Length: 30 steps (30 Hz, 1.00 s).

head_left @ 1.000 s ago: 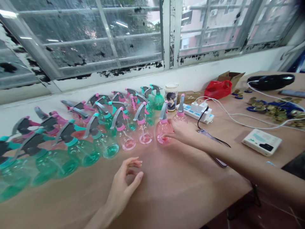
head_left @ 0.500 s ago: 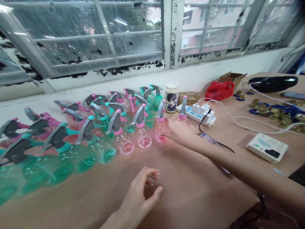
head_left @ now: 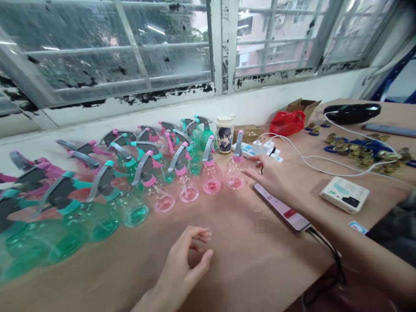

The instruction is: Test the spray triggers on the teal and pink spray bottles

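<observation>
My left hand point(head_left: 185, 262) hovers over the front of the table, holding nothing, its fingers loosely curved and the thumb apart. Just right of the rightmost pink spray bottle point(head_left: 236, 175), my right hand point(head_left: 271, 175) is open, its thumb close to the bottle's side; whether they touch I cannot tell. Another pink spray bottle point(head_left: 212, 180) stands upright to the left, beside a clear one with a pink collar point(head_left: 188, 190). Further left, several green spray bottles point(head_left: 134, 214) and pink ones stand in rows with grey trigger heads.
Beneath my right forearm lies a phone point(head_left: 282, 208) with a cable. A patterned cup point(head_left: 225, 138), a white power strip point(head_left: 248, 151) and a red bag point(head_left: 287, 122) line the wall. Rightward are a white box point(head_left: 345, 195), brass-coloured parts point(head_left: 360, 156) and white cables point(head_left: 312, 164).
My right hand has moved right, from beside the second pink bottle to the right side of the last one. The view has shifted slightly right, and more of the phone shows. My left hand stays similarly posed.
</observation>
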Available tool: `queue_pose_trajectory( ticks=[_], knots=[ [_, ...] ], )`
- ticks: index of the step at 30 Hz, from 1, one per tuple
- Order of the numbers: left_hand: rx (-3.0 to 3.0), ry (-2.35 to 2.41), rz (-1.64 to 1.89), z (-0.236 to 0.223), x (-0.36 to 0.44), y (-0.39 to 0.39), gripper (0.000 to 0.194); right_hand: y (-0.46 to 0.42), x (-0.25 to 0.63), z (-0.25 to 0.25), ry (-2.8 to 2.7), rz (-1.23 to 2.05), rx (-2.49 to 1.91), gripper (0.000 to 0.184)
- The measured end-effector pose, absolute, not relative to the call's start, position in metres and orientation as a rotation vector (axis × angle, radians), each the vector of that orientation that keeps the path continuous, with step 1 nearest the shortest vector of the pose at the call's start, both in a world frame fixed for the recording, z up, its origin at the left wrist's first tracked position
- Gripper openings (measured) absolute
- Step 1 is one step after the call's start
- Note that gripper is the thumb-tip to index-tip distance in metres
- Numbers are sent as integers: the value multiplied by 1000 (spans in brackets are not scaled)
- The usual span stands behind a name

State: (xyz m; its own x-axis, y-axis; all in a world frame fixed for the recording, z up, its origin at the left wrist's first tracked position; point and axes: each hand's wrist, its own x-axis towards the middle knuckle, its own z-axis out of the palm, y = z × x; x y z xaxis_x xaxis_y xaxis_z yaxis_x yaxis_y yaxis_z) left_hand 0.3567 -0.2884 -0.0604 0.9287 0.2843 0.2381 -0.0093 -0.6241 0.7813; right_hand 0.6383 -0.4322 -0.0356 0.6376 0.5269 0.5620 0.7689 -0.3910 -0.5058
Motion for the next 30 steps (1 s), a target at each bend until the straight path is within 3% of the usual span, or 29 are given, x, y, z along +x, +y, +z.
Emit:
queue_pose_trajectory(
  ticks=[3,9,18,21,27,30],
  knots=[
    [2226,181,438,-58,358,-293,26,-416,654,-43,-1065,-374,-1999,66],
    [2252,135,483,-50,355,-302,27,-403,652,-44,-1094,-154,-1930,45],
    [2195,243,498,-36,354,-304,12,-437,584,-37,-1134,-138,-2095,49],
    [2160,304,509,-29,353,-304,22,-442,541,-32,-1202,-57,-2084,49],
    [2030,399,603,-13,344,-300,67,-423,470,-29,-1424,96,-1919,36],
    [2061,454,677,-6,331,-298,61,-404,444,-31,-1538,148,-1834,41]
  ],
)
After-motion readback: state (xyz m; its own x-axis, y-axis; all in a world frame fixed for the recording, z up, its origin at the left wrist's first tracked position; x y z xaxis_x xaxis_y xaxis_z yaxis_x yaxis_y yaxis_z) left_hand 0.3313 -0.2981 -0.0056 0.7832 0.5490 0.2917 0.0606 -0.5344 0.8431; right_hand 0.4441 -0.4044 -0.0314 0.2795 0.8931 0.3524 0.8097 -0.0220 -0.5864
